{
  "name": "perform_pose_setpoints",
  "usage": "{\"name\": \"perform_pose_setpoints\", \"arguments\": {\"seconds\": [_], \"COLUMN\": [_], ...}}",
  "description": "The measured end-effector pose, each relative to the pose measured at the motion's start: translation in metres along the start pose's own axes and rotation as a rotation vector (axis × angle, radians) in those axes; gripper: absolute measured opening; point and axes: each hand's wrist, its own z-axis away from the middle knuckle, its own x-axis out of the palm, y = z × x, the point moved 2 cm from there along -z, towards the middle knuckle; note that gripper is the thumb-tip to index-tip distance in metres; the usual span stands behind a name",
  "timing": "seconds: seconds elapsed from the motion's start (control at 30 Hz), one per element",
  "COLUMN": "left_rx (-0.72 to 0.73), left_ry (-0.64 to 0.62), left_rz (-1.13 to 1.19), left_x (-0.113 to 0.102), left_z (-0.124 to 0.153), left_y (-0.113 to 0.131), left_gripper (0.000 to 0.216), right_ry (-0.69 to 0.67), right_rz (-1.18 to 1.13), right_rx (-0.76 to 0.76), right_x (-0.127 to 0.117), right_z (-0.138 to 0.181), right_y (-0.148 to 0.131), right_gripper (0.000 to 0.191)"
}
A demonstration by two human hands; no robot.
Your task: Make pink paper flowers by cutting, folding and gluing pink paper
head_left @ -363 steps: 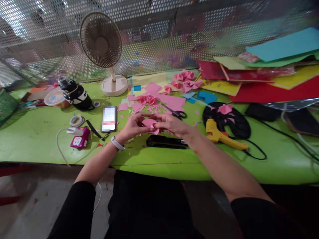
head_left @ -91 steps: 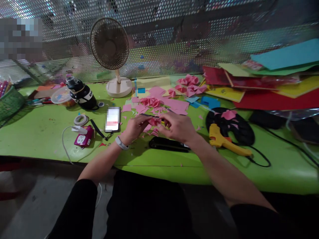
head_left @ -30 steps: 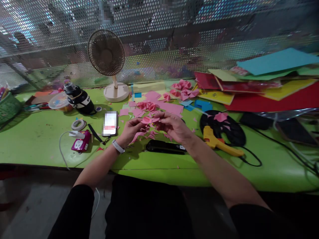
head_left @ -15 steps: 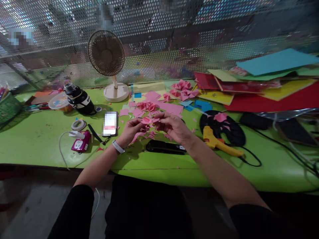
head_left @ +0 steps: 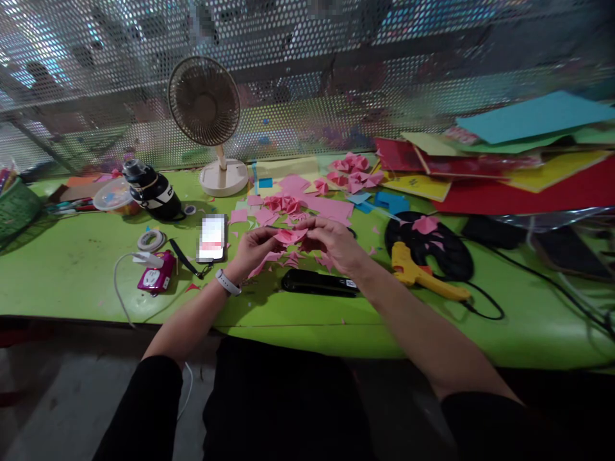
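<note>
Between my two hands, just above the green table, is a pink paper flower [head_left: 289, 237] with curved petals. My left hand [head_left: 255, 248] pinches its left side between thumb and fingers. On the opposite side, my right hand [head_left: 332, 242] grips the paper's right edge, its fingers partly hiding it. Cut pink paper pieces [head_left: 292, 259] lie below and around my hands. Beyond them rest folded pink paper flowers [head_left: 282, 204] and a larger group of pink flowers [head_left: 354, 171]. A black stapler [head_left: 317, 282] lies on the table in front of me.
A yellow glue gun [head_left: 425, 275] and a black palette-shaped pad [head_left: 427, 240] lie to the right. Coloured paper sheets [head_left: 533, 118] are stacked at the back right. A phone [head_left: 212, 237], a black bottle [head_left: 152, 191] and a small fan [head_left: 205, 102] stand or lie left of my hands.
The pink paper flower has tilted between my fingers, so its curved side shows more. Both hands stay in nearly the same place and keep their hold.
</note>
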Motion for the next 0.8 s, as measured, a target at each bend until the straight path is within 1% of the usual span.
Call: {"name": "perform_pose_setpoints", "arguments": {"seconds": [0.1,0.17,0.27,0.37,0.47,0.57,0.63,0.7,0.8], "left_rx": [0.095,0.185,0.304,0.355,0.344,0.299,0.298,0.341,0.505], "left_ry": [-0.017,-0.026,-0.006,-0.005,-0.009,0.040,0.042,0.002,-0.053], "left_rz": [-0.126,-0.267,-0.477,-0.596,-0.635,-0.591,-0.552,-0.565,-0.711], "left_x": [0.001,0.001,-0.003,-0.007,-0.010,-0.012,-0.012,-0.012,-0.013], "left_z": [0.001,0.002,0.002,0.002,0.002,0.001,0.001,0.000,0.000], "left_y": [0.004,0.006,0.010,0.013,0.016,0.016,0.014,0.013,0.016], "left_gripper": [0.031,0.024,0.021,0.021,0.021,0.019,0.016,0.016,0.015], "right_ry": [-0.048,-0.078,-0.043,-0.022,-0.034,-0.025,-0.007,0.022,0.045], "right_rz": [0.135,0.294,0.596,0.797,0.904,0.977,1.017,1.076,1.192], "right_rx": [-0.063,-0.118,-0.295,-0.463,-0.527,-0.590,-0.627,-0.672,-0.779], "right_x": [0.000,0.001,0.000,-0.001,-0.004,-0.006,-0.006,-0.006,-0.005], "right_z": [0.001,0.002,0.003,0.002,-0.001,-0.002,-0.001,0.000,0.001], "right_y": [0.001,0.001,-0.001,0.001,0.004,0.005,0.005,0.005,0.005], "right_gripper": [0.022,0.025,0.028,0.032,0.036,0.039,0.038,0.036,0.034]}}
